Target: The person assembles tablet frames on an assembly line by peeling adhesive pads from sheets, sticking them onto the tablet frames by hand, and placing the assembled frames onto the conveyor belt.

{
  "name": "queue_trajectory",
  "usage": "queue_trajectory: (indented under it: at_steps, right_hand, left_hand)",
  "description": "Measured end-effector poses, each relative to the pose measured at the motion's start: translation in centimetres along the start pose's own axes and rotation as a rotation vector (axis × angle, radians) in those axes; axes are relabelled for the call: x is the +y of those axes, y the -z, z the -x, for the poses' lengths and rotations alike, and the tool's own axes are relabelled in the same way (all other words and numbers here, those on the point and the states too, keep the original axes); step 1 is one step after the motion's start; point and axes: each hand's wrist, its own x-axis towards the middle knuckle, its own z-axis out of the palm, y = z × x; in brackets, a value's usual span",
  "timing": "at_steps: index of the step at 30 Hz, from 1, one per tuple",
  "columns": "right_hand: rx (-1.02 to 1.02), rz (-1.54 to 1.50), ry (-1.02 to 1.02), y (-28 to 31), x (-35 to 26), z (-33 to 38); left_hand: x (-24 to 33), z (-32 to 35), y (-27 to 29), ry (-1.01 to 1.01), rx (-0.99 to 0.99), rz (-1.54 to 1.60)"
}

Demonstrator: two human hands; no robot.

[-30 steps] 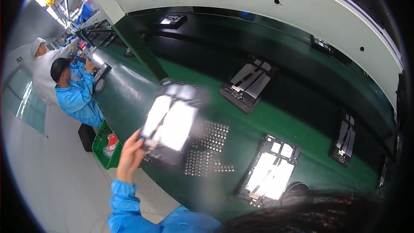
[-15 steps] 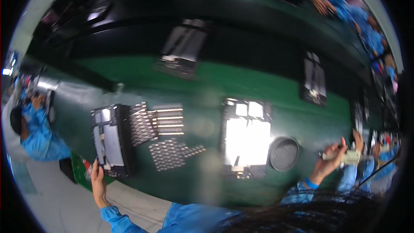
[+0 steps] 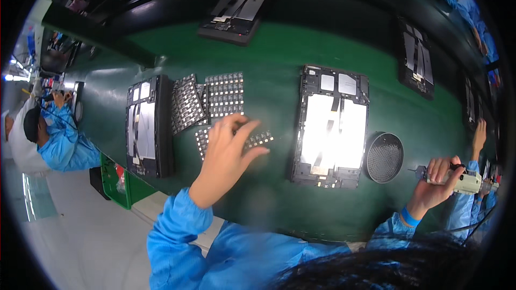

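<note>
My left hand (image 3: 224, 147) hovers over a lower sheet of small parts (image 3: 262, 139), its thumb and fingers apart with nothing visible between them. It hides much of that sheet. Past it lie more sheets, one flat sheet with rows of small black-and-silver parts (image 3: 224, 94) and a slanted one (image 3: 187, 104). My right hand (image 3: 431, 189) is wrapped around a pale electric screwdriver (image 3: 466, 183), whose thin bit points left. Between my hands rests an opened tablet-like device (image 3: 331, 134) with bright silver panels. A round black dish with a textured bottom (image 3: 385, 158) stands just right of it.
A stack of similar devices (image 3: 145, 129) stands at the left. Others lie on the dark strip beyond, one at the far middle (image 3: 239, 8) and one at the far right (image 3: 416, 59). Co-workers sit at left (image 3: 67, 137) and right. A green crate (image 3: 115, 185) is below the table edge.
My left hand has left the lower end of the left device stack and moved right, over the sheets of parts. My right hand still holds the screwdriver. The whole view has shifted.
</note>
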Motion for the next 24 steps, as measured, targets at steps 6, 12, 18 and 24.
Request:
queue_trajectory:
  at_steps: [6, 12, 18, 24]
  right_hand:
    - [0.044, 0.02, -0.027, 2.6, -0.5, 1.6]
    - [-0.016, 0.063, 0.016, 5.1, -0.6, 1.3]
    - [0.12, 0.066, -0.004, 3.1, -0.2, 2.3]
    - [0.006, 0.142, -0.054, 5.2, 0.4, 2.0]
  left_hand:
    - [-0.5, -0.3, -0.6, -0.111, -0.114, 0.033]
    - [-1.0, -0.1, -0.7, -0.215, -0.149, 0.058]
    - [-1.7, -0.2, -0.8, -0.227, -0.243, 0.178]
    - [-2.0, -0.3, -1.7, -0.243, -0.143, 0.091]
